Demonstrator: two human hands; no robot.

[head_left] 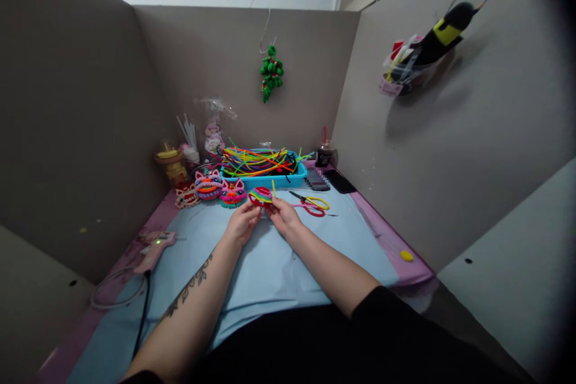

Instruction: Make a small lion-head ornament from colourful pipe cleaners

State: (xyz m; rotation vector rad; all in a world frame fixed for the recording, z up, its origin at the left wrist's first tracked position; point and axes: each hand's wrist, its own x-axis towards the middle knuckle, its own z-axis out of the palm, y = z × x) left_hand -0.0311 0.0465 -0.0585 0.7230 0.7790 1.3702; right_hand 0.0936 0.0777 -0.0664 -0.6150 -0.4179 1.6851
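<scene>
Both my hands hold a small striped pipe-cleaner craft (260, 195) above the blue cloth, its bands red, pink, green and yellow. My left hand (244, 221) grips its left and lower edge, fingers closed. On the right side, my right hand (283, 214) pinches it. A yellow stem sticks up near the right fingertips. Just left of the craft sits a pink and orange animal-face piece (233, 194), with a purple-and-orange one (208, 185) beside it. To the right lie scissors (311, 203) with yellow and red handles.
A blue tray (270, 182) full of coloured pipe cleaners stands at the back. A pink glue gun (155, 252) with its cord lies at the left. Phones (339, 181), a drink cup (324, 154) and a yellow disc (407, 256) are on the right. Grey partitions surround the table.
</scene>
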